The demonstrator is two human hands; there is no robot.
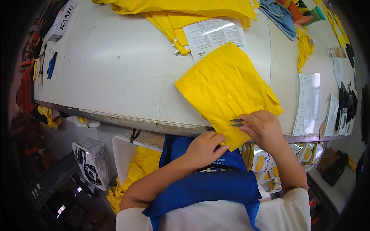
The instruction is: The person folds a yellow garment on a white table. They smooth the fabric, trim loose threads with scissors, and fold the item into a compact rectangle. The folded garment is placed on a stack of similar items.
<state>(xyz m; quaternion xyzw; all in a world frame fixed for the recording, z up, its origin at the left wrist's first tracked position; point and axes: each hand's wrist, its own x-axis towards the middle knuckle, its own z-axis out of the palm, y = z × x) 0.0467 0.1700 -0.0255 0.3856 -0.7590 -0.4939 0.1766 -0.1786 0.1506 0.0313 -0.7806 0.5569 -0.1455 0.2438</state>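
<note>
In your left hand (204, 149), the grip pinches the yellow garment (225, 84), which overhangs the front edge of the worktop (119, 81); in your right hand (262, 129), it's clamped on grey snips (238, 120), blades pointing left.

Plain yellow garment (225, 79), blue apron (208, 188) with white print, white tabletop (115, 77), white shirt (295, 208)
</note>
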